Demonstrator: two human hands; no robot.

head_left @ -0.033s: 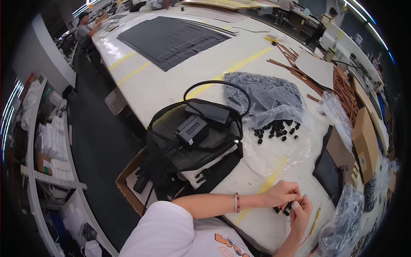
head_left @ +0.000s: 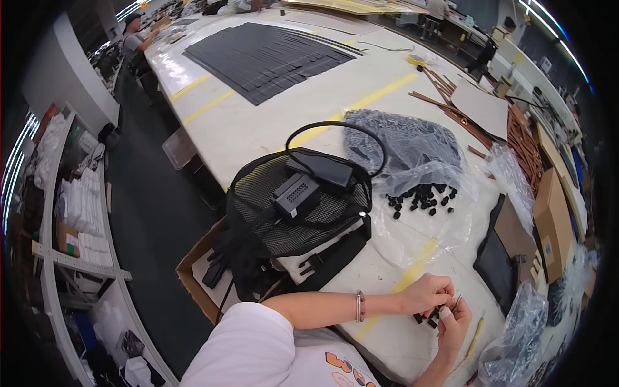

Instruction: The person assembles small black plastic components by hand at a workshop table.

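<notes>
My left hand (head_left: 425, 293) is closed, its fingertips pinched together against those of my right hand (head_left: 455, 324). What the left fingers hold is too small and hidden to name. My right hand is closed too, and a thin, dark pointed piece (head_left: 458, 300) sticks up from its fingers. Small black pieces (head_left: 432, 318) show just below the two hands; whether they are held or lie on the table cannot be told. A yellow pencil-like stick (head_left: 476, 335) lies to the right of my right hand.
Ahead on the white table (head_left: 309, 90) are a black mesh bag (head_left: 258, 213) with a dark box on it, a clear plastic bag (head_left: 406, 145) of black parts, and loose black pieces (head_left: 422, 197). Black strips (head_left: 264, 61) lie farther off. A cardboard box (head_left: 551, 216) stands at right.
The whole view has shifted slightly, so the table and its contents sit a little farther right. My hands stay together in nearly the same pose.
</notes>
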